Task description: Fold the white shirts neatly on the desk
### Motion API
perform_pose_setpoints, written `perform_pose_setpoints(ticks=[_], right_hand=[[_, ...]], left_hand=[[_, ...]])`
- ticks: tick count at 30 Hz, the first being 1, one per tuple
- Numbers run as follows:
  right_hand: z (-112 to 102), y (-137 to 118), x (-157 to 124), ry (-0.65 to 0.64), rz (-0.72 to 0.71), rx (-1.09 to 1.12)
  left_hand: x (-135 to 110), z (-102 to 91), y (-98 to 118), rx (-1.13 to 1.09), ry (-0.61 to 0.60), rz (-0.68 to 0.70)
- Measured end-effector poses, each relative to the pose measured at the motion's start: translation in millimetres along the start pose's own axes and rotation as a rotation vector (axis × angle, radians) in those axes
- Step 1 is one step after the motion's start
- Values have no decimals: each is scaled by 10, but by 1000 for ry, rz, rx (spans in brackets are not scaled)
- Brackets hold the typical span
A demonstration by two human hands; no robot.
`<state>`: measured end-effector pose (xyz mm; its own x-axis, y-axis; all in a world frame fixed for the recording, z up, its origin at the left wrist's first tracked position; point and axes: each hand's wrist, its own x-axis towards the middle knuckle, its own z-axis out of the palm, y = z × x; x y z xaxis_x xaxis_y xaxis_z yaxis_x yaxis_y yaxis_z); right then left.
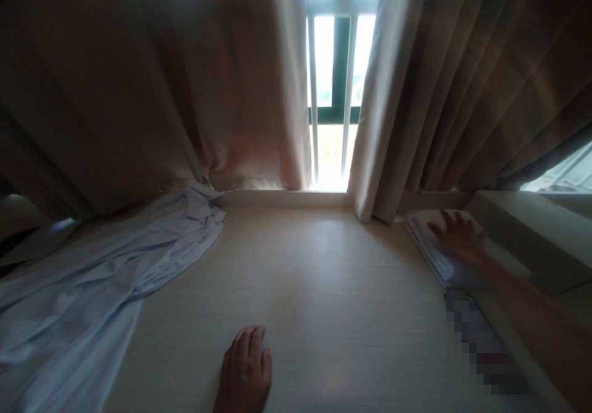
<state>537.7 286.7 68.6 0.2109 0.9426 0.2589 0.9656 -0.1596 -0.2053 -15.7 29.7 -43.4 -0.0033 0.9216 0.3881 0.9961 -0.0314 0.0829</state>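
Note:
My right hand [456, 237] lies with spread fingers on top of a folded white cloth stack [439, 262] at the right. My left hand [245, 367] rests near the front of the pale wooden table [296, 283], palm down, its fingers stretched and close together, holding nothing. To the left spreads a rumpled pile of white cloth [171, 246], unfolded and apart from both hands. A blurred-out dark object [483, 345] lies below the folded stack, beside my right forearm; its kind cannot be made out.
Brown curtains [231, 92] hang along the table's far edge, with a barred window [342, 61] in the gap between them. A pale box-like block [531, 234] stands right of the folded stack.

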Motion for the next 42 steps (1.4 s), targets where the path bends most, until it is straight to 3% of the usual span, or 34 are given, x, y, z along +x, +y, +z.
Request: perform_pose_setpoints(ticks=[3,6,9,11,14,17,20,23,28,30,32,35,39,42], right_hand=[[-11,-63,-435,114,73,-116],[38,-6,-843,82,101,-175],[5,16,-1107,39,52,-169],[-13,-117,-1284,125,-22,-131],[173,-595,-1732,215,-168,22],[632,-1242,-2374,83,-305,134],[1050,-1772,-2886,-11,-280,147],[1172,-1996,-3044,-33,-214,120],[1001,-2004,-2973,-81,-166,118],[964,-2013,-2971,-84,-163,105],[958,-2031,-2986,-75,-158,88],[964,-2053,-3007,-69,-166,65],[957,-2066,-3003,-66,-162,37],[949,-2088,-2981,-72,-154,22]], left_hand=[[2,-17,10,0,0,10],[20,-34,22,-6,-3,11],[17,-30,31,-25,7,3],[-19,-23,41,-33,24,-11],[-107,-21,61,-37,41,-30],[-167,-13,48,-40,39,-81],[-192,-18,12,-100,12,-129],[-216,-70,24,-166,0,-155],[-147,-217,-41,-309,-25,-136],[4,-316,-265,-385,-54,-106],[234,-465,-667,-382,-13,-126],[611,-783,-1526,-199,93,-228],[870,-1231,-2697,151,51,-434],[881,-1500,-3211,314,46,-601]])
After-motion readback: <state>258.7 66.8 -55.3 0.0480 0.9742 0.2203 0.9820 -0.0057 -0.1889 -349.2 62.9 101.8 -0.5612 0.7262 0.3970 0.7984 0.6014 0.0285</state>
